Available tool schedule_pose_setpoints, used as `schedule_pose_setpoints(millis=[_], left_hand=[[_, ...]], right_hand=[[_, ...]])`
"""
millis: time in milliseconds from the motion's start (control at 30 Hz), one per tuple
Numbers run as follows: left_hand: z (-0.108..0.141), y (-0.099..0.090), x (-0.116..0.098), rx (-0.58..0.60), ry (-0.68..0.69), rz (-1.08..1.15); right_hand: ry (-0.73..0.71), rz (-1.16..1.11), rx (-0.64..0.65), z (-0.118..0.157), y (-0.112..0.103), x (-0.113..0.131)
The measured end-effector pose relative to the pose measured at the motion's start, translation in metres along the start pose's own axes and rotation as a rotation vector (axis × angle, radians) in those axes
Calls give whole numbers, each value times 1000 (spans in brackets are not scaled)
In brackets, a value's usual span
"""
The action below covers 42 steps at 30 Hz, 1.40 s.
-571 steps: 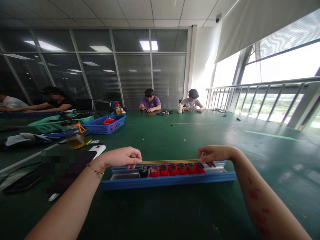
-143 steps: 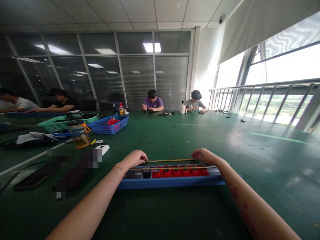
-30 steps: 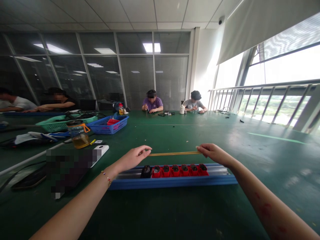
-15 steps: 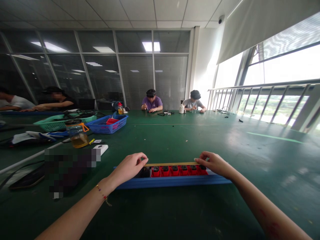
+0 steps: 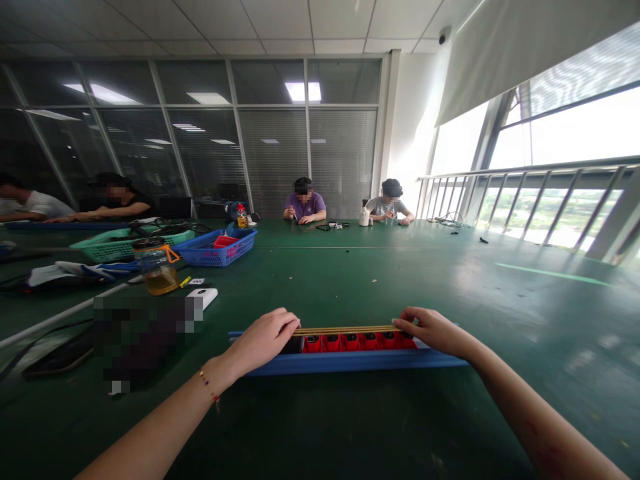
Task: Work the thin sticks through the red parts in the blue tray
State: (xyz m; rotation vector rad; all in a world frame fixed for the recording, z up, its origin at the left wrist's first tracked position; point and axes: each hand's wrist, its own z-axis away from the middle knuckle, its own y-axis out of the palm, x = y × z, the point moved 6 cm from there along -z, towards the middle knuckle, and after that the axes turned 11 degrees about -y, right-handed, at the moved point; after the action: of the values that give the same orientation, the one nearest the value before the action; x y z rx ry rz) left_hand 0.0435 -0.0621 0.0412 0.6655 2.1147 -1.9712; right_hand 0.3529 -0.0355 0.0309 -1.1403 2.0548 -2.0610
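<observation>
Thin yellowish sticks [image 5: 345,331] lie crosswise above the back part of a long blue tray [image 5: 360,361]. My left hand [image 5: 267,337] pinches their left end, with its fingers closed over the tray's left part. At the right end, my right hand [image 5: 429,328] has thumb and fingers pressed together on the sticks. Inside the tray stands a row of several red holders [image 5: 351,343] with black pieces in them. Something dark, partly hidden, sits beside my left fingertips.
A jar [image 5: 157,267] with an orange strap, a blue basket [image 5: 215,252] and a green basket [image 5: 107,245] stand at the left. A white device [image 5: 207,298] lies nearer. People sit along the far and left table edges.
Both hands have shifted very slightly. My left fingers have closed down at the sticks' end, and the sticks show as more clearly separate strands above the holders.
</observation>
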Motion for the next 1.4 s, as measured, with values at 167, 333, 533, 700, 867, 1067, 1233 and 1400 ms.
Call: schedule_pose_setpoints(millis=[167, 333, 533, 700, 867, 1067, 1233, 1400], left_hand=[[-1, 0, 0, -34, -14, 7], [-1, 0, -1, -31, 11, -10], [-4, -19, 14, -13, -53, -47], [-2, -23, 19, 216, 0, -8], [-1, -29, 13, 189, 56, -15], [1, -44, 4, 31, 111, -126], [2, -77, 2, -224, 177, -251], [-4, -113, 18, -530, 155, -346]], right_hand=[[1, 16, 4, 2, 0, 1], [-25, 26, 17, 1, 1, 2], [-14, -24, 58, 4, 0, -1], [-20, -45, 71, 6, -1, -2], [-22, -59, 60, 5, -1, -3], [-26, -55, 60, 4, -1, -5], [-19, -131, 79, 5, 0, -12], [-2, -236, 77, 8, -2, -21]])
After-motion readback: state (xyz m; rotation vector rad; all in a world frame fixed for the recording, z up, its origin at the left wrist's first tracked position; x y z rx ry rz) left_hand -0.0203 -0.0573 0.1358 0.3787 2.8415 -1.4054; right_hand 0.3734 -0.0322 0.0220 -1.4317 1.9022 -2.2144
